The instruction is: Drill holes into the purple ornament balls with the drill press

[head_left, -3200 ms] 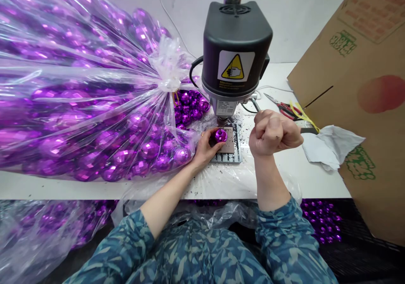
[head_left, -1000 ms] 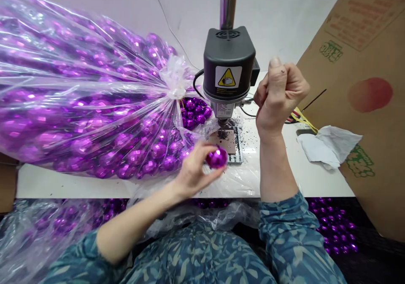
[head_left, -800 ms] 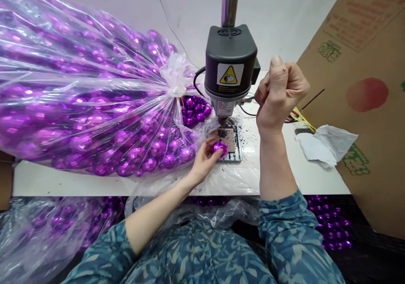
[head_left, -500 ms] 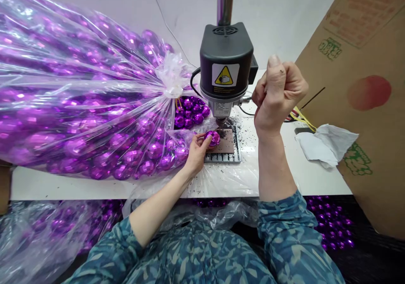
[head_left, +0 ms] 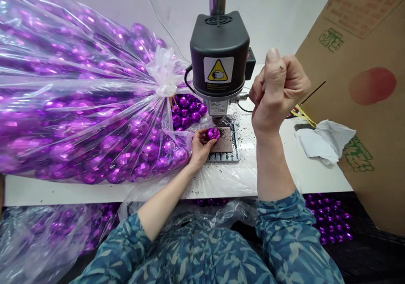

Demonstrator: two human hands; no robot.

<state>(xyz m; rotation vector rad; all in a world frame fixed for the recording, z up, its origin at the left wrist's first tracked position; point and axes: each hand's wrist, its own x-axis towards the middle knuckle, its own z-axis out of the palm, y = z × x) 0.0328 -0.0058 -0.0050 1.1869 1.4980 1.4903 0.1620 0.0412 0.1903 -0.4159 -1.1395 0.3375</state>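
Observation:
My left hand (head_left: 201,146) is closed on a shiny purple faceted ball (head_left: 213,133), pinched between thumb and fingers. The ball is over a brown board (head_left: 224,143) on the slotted metal base (head_left: 234,156) of a small drill press (head_left: 220,50). Just above and behind the ball is the machine's chuck (head_left: 217,120); any bit in it I cannot make out. To the right of the motor housing, my right hand (head_left: 280,92) is raised in a fist around the press's lever handle, mostly hidden by the fingers. A metal hub (head_left: 243,97) shows beside the fist.
A tied clear bag of purple balls (head_left: 104,119) fills the left of the table. Loose purple balls (head_left: 186,111) lie behind my left hand. Dark shavings surround the base. At right are white paper (head_left: 325,140), yellow-handled scissors (head_left: 303,114) and a tall cardboard box (head_left: 373,119).
My left hand has shifted the ball slightly away from me, and its grip on the ball has changed. My right fist stays almost still. The whole view has moved a little.

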